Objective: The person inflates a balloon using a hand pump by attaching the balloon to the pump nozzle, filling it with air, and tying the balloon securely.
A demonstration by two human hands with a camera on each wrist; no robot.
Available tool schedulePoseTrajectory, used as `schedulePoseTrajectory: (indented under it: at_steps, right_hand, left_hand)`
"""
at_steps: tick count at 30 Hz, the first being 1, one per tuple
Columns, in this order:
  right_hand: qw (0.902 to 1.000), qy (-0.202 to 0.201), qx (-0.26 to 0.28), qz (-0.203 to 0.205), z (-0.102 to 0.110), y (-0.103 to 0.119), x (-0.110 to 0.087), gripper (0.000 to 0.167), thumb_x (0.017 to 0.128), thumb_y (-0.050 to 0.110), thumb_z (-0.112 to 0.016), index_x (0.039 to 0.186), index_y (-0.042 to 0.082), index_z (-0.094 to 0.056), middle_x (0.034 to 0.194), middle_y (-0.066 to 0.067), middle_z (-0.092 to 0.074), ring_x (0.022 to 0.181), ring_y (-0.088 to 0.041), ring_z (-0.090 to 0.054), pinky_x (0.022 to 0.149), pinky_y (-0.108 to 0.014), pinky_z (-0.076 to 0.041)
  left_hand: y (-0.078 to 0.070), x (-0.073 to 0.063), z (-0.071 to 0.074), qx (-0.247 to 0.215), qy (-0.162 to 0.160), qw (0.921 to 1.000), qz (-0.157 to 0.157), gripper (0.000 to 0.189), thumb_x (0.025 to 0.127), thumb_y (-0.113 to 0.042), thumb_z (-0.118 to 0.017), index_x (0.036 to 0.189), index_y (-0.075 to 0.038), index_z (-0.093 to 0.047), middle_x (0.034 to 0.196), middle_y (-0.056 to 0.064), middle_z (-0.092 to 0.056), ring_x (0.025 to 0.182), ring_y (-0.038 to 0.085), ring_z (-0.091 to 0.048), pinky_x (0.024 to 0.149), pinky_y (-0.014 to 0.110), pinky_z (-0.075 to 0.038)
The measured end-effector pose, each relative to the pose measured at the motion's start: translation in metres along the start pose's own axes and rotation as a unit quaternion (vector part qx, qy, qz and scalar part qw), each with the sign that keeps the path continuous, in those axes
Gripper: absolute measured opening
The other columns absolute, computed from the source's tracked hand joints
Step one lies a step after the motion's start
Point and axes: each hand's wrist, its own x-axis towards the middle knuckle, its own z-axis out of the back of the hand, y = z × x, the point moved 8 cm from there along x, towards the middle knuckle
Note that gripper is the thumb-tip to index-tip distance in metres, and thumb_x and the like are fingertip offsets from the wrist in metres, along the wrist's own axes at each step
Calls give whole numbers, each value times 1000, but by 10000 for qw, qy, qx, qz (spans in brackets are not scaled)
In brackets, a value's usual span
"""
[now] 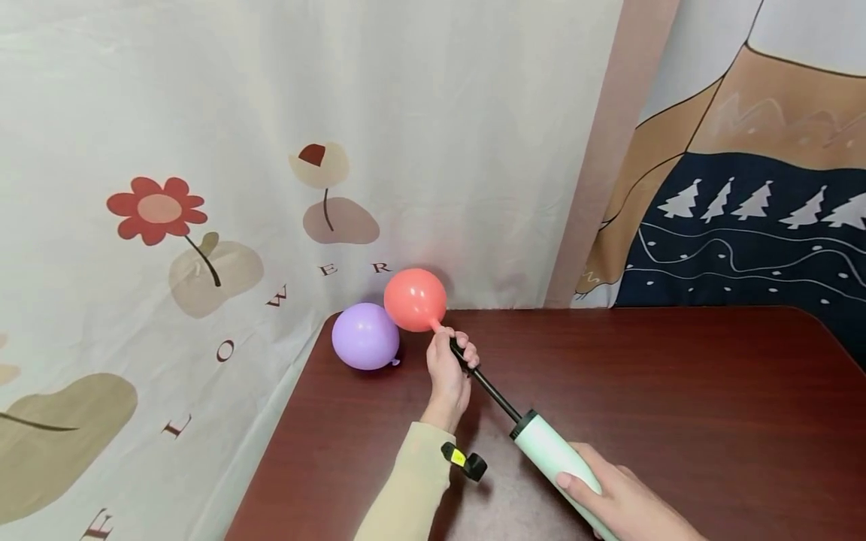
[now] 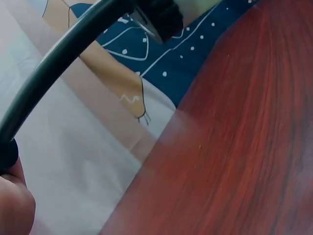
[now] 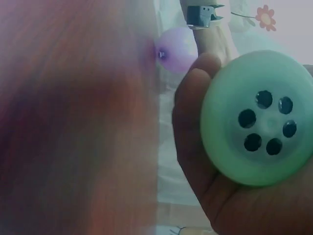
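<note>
A coral-red balloon (image 1: 415,299), round with air, sits on the tip of a hand balloon pump (image 1: 556,458). My left hand (image 1: 449,376) grips the pump's black front end, close by the balloon's neck. Around the mint-green barrel my right hand (image 1: 621,492) is wrapped. Between the two hands a length of black rod (image 1: 497,394) shows; it also crosses the left wrist view. In the right wrist view the barrel's round end (image 3: 269,120) faces the camera, with several dark holes in it. A tied purple balloon (image 1: 365,336) lies to the left of the red one.
Beneath the hands is a dark red-brown wooden table (image 1: 676,398). A pale curtain (image 1: 460,135) with printed flowers and letters hangs behind and to the left. Further right hangs a cloth (image 1: 737,240) with mountains and trees. A black device (image 1: 465,460) is strapped on the left wrist.
</note>
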Motion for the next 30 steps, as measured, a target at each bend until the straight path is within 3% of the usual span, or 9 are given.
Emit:
schedulePoseTrajectory:
  at_steps: [5,11,14,17,22,30]
  right_hand:
    - [9995,-167,-270,1,-2,2,7,55,106,48,-54,141,6,-47,106,-4,-62,81,-17,-58,65,-32,-48]
    - [9944,-876,-524,281,-2,9,25,49,106,47,-56,137,8,-52,97,1,-61,73,-7,-56,65,-27,-47]
    - [9920,-1093,-356,528,0,14,31,46,107,41,-57,136,6,-53,92,1,-63,65,-5,-57,60,-26,-49]
    - [9926,-1091,-64,526,0,15,34,45,107,41,-56,136,6,-52,84,-1,-60,55,-10,-59,52,-28,-50]
    - [9961,-710,411,332,-7,12,32,54,108,45,-54,145,7,-46,84,-5,-60,51,-20,-61,47,-33,-52]
    - [9979,-6,646,-64,-7,2,7,56,108,44,-52,147,5,-42,107,-12,-59,62,-25,-60,53,-35,-52]
  left_hand:
    - [8,-8,-1,327,-13,9994,150,21,107,-11,-36,89,-11,-45,72,-1,-45,51,6,-42,47,16,-37]
    - [31,-26,-9,628,159,9972,366,21,107,-12,-35,88,-11,-45,73,-1,-46,53,8,-43,49,18,-39]
    - [39,-34,-13,773,222,9959,419,23,110,-15,-35,90,-10,-45,73,0,-46,53,8,-44,49,18,-41]
    - [43,-37,-14,933,249,9945,408,23,111,-17,-36,91,-10,-45,73,0,-47,53,9,-44,50,18,-42]
    - [37,-31,-13,809,227,9958,375,24,109,-15,-36,88,-10,-46,72,0,-47,52,9,-45,48,18,-42]
    - [1,0,-6,278,33,9996,26,23,108,-13,-36,87,-12,-45,72,-2,-45,50,5,-42,44,15,-37]
